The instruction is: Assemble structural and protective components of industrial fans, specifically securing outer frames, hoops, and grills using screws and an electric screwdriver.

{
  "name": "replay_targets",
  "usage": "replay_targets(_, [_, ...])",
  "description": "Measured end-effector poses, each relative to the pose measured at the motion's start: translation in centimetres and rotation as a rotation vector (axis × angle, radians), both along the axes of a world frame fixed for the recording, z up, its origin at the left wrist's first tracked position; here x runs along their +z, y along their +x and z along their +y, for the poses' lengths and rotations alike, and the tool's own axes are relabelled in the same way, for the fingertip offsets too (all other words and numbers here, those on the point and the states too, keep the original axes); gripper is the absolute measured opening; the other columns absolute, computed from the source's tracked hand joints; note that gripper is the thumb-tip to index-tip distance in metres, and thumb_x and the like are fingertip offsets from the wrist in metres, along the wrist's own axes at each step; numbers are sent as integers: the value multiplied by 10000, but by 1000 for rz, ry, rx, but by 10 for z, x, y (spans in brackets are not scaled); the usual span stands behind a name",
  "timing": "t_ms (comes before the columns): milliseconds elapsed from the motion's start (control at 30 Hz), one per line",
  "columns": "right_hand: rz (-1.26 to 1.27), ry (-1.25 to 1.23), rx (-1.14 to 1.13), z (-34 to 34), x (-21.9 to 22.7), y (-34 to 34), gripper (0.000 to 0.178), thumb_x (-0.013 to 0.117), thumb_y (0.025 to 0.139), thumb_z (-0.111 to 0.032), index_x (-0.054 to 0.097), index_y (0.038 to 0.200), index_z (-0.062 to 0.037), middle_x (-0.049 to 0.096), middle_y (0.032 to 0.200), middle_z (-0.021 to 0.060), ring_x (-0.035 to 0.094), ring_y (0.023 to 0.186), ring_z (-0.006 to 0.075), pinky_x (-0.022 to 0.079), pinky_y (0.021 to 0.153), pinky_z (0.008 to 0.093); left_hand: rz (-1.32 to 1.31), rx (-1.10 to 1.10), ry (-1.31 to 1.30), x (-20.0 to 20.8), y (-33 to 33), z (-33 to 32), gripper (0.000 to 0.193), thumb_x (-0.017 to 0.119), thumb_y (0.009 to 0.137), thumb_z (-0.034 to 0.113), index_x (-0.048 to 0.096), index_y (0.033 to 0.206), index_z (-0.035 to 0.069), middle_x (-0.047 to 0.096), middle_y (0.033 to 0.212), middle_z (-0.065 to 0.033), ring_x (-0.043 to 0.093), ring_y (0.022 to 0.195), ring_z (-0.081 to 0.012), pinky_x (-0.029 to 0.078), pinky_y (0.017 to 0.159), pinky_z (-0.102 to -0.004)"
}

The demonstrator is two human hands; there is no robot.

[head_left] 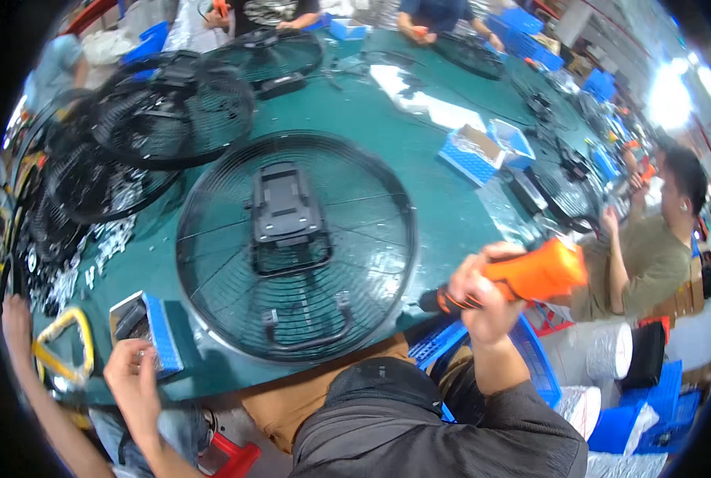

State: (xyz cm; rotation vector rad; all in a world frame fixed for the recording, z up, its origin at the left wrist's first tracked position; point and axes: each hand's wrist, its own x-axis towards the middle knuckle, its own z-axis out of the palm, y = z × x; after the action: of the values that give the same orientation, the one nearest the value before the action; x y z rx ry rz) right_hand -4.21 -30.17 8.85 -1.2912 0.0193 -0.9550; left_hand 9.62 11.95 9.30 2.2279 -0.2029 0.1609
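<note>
Green table (447, 231) has room beside fan guard (296, 247); right hand (485, 301), fingers wrapped, holds driver (540, 271); left hand (132, 374) (pinch unclear) at edge.

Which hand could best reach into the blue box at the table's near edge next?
Probably the left hand: it's beside the blue box, while the right hand, farther away, grips an orange power tool.

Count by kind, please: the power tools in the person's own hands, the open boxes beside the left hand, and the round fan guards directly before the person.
Orange-and-black handheld power tool: 1
Open blue-and-white box: 1
Round black wire fan guard: 1
Total: 3
</note>
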Motion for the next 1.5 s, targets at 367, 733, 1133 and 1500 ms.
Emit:
replay_targets(367, [-340, 369, 453, 100, 37, 4, 387, 621, 868, -129, 389, 1147, 4, 437, 730, 35, 451, 524, 101, 389, 484, 242, 610, -582, -1099, -68, -102, -102, 105, 706, 837, -81, 675, 926, -35, 667, 982, -131, 617, 788, -120, 477, 652, -229])
replay_targets(733, [-170, 439, 609, 96, 36, 2, 402, 646, 864, -152, 448, 1207, -83, 539, 748, 78, 559, 581, 215, 482, 582, 372, 545, -611, -1012, -72, -99, -107, 90, 682, 863, -54, 698, 952, -57, 707, 943, -138, 568, 591, -71, 439, 514, -202])
replay_targets(1133, [-161, 408, 566, 93, 29, 0, 405, 676, 850, -146, 454, 1184, -90, 550, 747, 76, 570, 578, 223, 489, 570, 368, 565, -561, -1098, -78, -100, -117, 89, 613, 919, -36, 678, 969, -70, 699, 938, -162, 556, 595, -84, 443, 520, -206])
replay_targets(1500, [-245, 307, 499, 91, 25, 1, 403, 631, 878, -167, 418, 1206, -69, 536, 756, 69, 552, 564, 193, 483, 545, 318, 540, -534, -1047, -75, -108, -128, 177, 554, 977, 66, 638, 1021, -83, 651, 1012, -196, 556, 612, -105, 456, 568, -223])
